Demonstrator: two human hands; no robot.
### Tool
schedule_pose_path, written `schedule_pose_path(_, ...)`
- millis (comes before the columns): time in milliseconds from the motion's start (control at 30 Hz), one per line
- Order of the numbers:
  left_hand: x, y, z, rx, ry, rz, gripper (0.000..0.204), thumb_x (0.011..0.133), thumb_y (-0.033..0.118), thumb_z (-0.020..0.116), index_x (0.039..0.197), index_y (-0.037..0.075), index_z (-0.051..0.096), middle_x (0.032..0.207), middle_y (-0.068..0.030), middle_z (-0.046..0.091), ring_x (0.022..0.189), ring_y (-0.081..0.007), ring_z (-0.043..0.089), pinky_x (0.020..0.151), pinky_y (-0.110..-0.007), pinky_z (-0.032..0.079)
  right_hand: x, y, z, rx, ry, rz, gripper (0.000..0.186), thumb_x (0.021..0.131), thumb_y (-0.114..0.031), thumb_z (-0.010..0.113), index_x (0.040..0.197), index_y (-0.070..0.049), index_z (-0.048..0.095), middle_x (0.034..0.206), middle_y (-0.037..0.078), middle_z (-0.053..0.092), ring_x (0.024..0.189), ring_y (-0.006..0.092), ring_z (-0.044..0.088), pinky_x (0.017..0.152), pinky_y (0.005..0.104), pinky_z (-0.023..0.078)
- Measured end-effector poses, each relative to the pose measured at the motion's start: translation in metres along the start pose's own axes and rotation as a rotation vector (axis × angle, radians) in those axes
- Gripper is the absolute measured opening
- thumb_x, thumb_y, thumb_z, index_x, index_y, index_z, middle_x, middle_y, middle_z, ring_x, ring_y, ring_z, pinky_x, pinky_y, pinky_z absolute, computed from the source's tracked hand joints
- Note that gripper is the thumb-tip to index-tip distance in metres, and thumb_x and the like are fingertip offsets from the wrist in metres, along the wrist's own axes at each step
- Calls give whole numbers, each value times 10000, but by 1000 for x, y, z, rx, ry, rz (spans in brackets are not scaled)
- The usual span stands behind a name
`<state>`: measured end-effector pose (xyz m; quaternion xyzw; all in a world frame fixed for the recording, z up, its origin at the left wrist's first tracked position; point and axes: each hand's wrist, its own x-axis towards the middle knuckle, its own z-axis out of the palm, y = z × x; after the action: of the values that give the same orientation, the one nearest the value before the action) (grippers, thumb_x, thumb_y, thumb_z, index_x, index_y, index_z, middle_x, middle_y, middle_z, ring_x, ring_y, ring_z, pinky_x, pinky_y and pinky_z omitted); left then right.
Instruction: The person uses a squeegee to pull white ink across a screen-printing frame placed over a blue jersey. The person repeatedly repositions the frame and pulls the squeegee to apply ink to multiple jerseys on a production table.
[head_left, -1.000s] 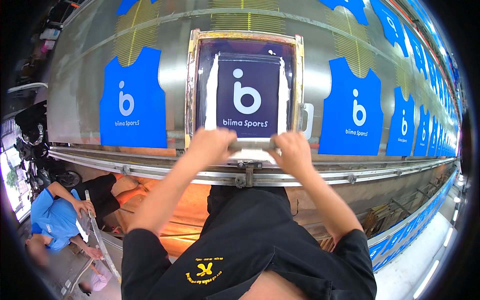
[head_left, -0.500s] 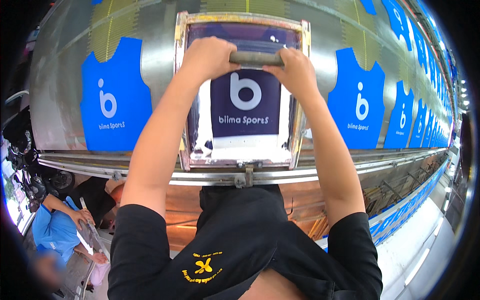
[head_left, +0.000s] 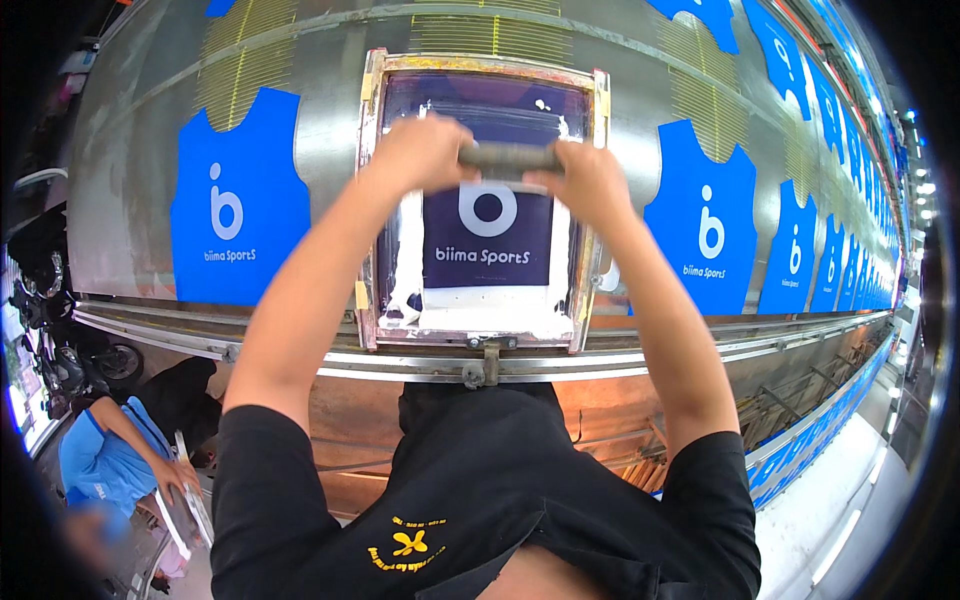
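Observation:
A squeegee [head_left: 512, 158] with a grey-brown handle spans the upper half of a screen printing frame [head_left: 366, 215]. My left hand [head_left: 420, 155] is wrapped round its left end, and my right hand [head_left: 585, 180] grips the right end. Both hands look slightly blurred. Below the squeegee, the dark purple mesh [head_left: 487, 271] shows a pale round logo and lettering, with the logo's top hidden behind the squeegee. White ink [head_left: 490, 308] lies along the near end and sides of the mesh. The blade's edge cannot be made out.
Blue cut shirt panels with white prints lie on the long metal table, one left [head_left: 240, 200] and several right [head_left: 700, 220]. A metal rail [head_left: 420, 365] with a clamp [head_left: 482, 372] runs along its near edge. Lower left, a person in a blue shirt [head_left: 112, 455] handles a frame-like object.
Both hands have drawn the squeegee toward me, so it now covers the top of the logo. The view has shifted a little, and the person at lower left has moved.

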<state>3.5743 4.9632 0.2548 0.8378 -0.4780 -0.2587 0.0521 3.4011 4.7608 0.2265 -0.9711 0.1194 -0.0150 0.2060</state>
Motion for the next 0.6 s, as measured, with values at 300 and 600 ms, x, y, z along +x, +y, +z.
schedule_pose_path(300,18,-14,24,100,194,-10,302,834,448,831,1005,201,797,885,-72,770,869,-309,755,766,-474,577,18,13,24,12,227,-129,446,802,-406,894,916,-22,699,858,154,699,865,393,677,779,495,527)
schedule_pose_path(600,-160,66,113,-66,148,72,243,807,339,862,894,145,744,886,-47,757,833,-280,745,721,-431,581,-188,-62,36,142,136,-76,350,717,-180,897,971,-75,680,925,81,680,890,315,645,807,450,475)
